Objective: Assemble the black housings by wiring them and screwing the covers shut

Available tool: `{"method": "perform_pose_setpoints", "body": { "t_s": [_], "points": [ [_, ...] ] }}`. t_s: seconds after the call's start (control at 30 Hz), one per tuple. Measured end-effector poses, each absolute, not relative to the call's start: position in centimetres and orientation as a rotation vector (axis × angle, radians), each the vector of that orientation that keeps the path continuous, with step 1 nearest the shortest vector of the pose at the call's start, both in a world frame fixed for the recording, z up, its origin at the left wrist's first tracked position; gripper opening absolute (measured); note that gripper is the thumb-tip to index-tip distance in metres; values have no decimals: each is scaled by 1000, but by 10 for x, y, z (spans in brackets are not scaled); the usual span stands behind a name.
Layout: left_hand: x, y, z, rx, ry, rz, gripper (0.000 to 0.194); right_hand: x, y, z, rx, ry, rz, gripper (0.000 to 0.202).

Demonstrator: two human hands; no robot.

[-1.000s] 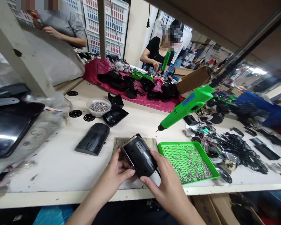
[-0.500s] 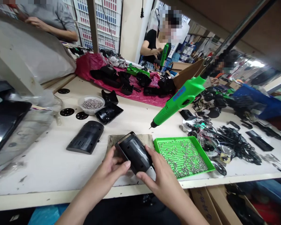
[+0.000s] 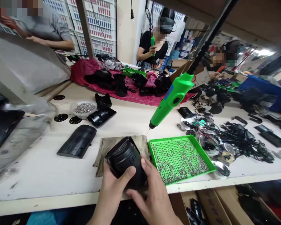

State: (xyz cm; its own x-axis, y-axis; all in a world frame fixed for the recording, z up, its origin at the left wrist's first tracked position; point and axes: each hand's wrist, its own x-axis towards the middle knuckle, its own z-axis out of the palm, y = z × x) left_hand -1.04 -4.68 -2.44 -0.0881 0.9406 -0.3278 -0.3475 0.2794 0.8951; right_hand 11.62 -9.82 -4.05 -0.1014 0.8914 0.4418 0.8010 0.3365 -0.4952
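Note:
Between my two hands is a black plastic housing (image 3: 125, 159) with a slotted grille at its far end, tilted above a grey cloth (image 3: 100, 156). My left hand (image 3: 115, 187) grips its left side, thumb across the top. My right hand (image 3: 152, 187) closes on the right side and near end, fingers along its edge. Just beyond hangs a green electric screwdriver (image 3: 170, 97), its bit pointing down. To the right lies a green tray (image 3: 192, 137) of small screws. A curved black shell (image 3: 77, 142) rests on the table to the left.
A bowl of small metal parts (image 3: 84, 107) stands beside black half-shells (image 3: 101, 115) and flat black discs (image 3: 61, 117). Wires and small parts (image 3: 239, 140) pile up at right. Black parts lie on pink plastic sheeting (image 3: 81, 72) behind. Across the table, a co-worker (image 3: 142, 51) holds another green screwdriver.
The housing has been turned so its grille end shows, and it sits nearer to me. Both hands have shifted their grip around it. The view has moved slightly; the co-worker's screwdriver is now upright.

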Motion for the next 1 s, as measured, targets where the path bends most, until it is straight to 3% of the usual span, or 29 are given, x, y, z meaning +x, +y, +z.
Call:
{"method": "perform_pose_setpoints", "body": {
  "t_s": [0.3, 0.53, 0.67, 0.87, 1.0],
  "points": [
    [-14, -40, -30, 570, 1171, 1215, 80, 113, -98, -40, -1452, -1895, 215, 64],
    [-32, -49, -37, 430, 1141, 1210, 83, 131, -82, -2, -1565, -1572, 976, 86],
    [-43, -42, -33, 497, 1136, 1165, 86, 125, -74, 1, -1368, -1390, 1308, 67],
    [-40, -40, -25, 542, 1075, 1214, 84, 107, -67, -11, -1243, -1053, 1366, 58],
    [-30, -45, -19, 355, 1111, 1185, 76, 106, -66, 0, -1320, -1169, 1315, 54]
  ]
}}
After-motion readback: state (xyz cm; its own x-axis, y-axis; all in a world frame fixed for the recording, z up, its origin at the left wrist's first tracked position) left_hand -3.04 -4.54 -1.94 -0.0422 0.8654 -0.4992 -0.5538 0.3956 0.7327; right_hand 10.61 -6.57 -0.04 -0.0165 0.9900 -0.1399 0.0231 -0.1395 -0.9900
